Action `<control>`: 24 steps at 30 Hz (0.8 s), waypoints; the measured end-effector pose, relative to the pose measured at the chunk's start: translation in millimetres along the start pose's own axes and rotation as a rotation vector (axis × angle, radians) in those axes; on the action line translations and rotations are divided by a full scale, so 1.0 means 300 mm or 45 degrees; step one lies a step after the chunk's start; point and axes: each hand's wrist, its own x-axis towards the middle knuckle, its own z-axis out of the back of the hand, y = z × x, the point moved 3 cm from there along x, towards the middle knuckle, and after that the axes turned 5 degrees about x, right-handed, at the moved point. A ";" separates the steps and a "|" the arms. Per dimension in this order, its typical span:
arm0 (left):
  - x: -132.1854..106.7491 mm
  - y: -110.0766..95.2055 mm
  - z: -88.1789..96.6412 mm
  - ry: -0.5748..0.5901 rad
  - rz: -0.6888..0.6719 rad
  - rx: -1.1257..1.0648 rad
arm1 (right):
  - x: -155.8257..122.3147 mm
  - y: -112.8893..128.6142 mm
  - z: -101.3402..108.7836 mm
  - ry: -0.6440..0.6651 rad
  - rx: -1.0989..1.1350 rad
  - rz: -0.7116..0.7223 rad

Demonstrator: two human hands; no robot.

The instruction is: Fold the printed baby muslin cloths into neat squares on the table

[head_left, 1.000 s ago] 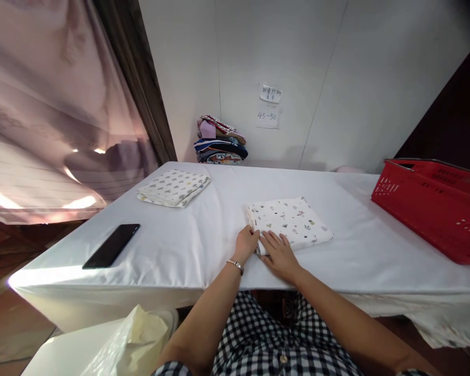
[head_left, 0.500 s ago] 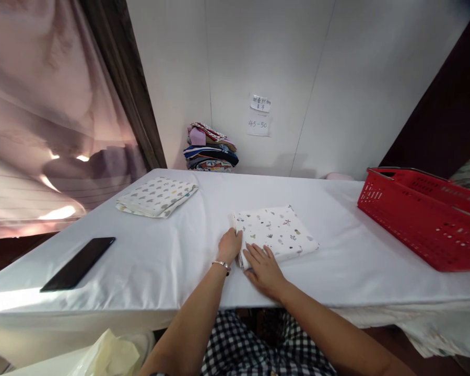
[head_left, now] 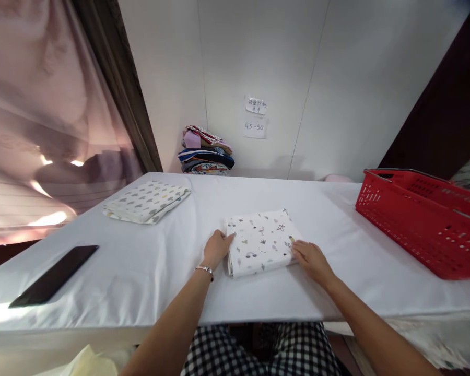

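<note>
A folded white cloth [head_left: 260, 243] with small plant and animal prints lies flat on the white-covered table. At its left edge, my left hand [head_left: 216, 249] has the thumb on top and the fingers at the side, closed on the layers. Across from it, my right hand [head_left: 313, 261] pinches the right edge near the front corner; the undersides of its fingers are hidden. A second folded cloth [head_left: 149, 201], white with grey cloud shapes, rests farther back on the left, apart from both hands.
A black flat slab like a phone or tablet [head_left: 57, 274] lies at the table's front left. On the right stands a red plastic basket [head_left: 411, 224]. Folded fabrics [head_left: 206, 151] are piled against the wall behind, beside paper notes [head_left: 255, 117]. A pink curtain [head_left: 35, 104] hangs at left.
My right hand has moved from the cloth's front left part to its right edge. My left hand stays at the left edge. The whole view has shifted slightly.
</note>
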 end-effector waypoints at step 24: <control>0.181 -0.097 0.008 0.062 0.220 -0.042 | 0.487 -0.232 -0.064 0.343 1.099 -1.064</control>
